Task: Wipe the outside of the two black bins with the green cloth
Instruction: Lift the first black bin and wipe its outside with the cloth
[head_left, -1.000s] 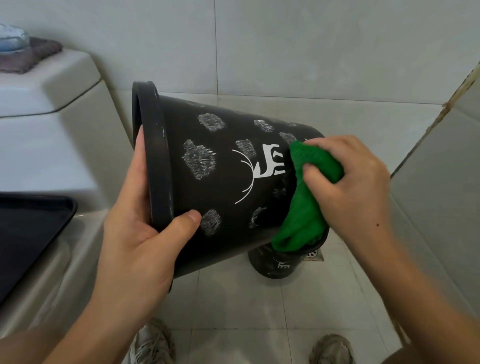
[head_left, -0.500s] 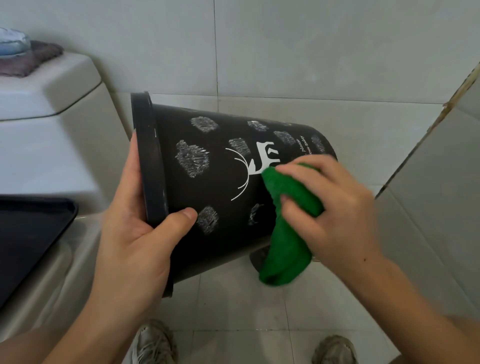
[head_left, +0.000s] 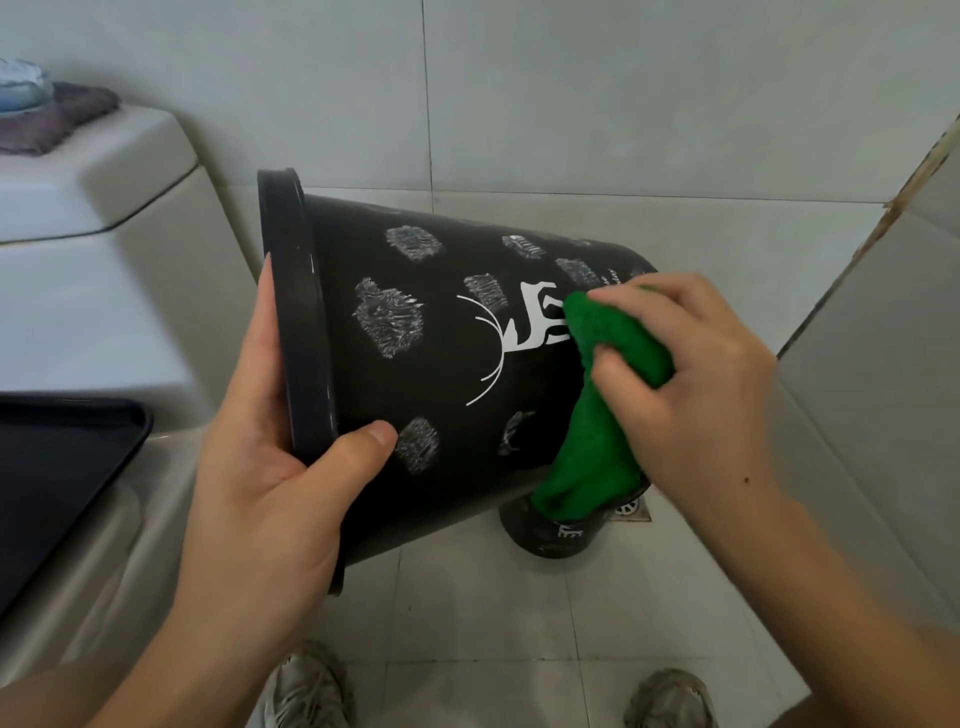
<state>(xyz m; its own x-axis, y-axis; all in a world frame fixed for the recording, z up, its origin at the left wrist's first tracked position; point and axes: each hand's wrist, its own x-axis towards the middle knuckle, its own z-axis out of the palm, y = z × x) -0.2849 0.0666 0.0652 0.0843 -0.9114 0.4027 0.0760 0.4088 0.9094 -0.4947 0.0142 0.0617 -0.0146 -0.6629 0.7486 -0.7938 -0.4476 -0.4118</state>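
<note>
The right hand (head_left: 691, 374), clenching the cloth (head_left: 605, 395), has swept back toward the bin's (head_left: 415, 374) base. The left hand (head_left: 270, 467) grips the rim; the second bin (head_left: 556, 535) waits.

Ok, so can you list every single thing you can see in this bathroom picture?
Held bin: one, black with white deer print, tipped sideways in the air.
Second bin: one, black, on the floor, mostly hidden behind the held one.
Green cloth: one, green, pressed on the held bin's side.
Toilet tank: one, white, left.
Tray: one, black, lower left.
Folded towel: one, purplish, on the tank.
Floor drain: one, metal, by the second bin.
Shoes: two, grey, bottom.
Left hand: grips the held bin's rim.
Right hand: grips the cloth.
</note>
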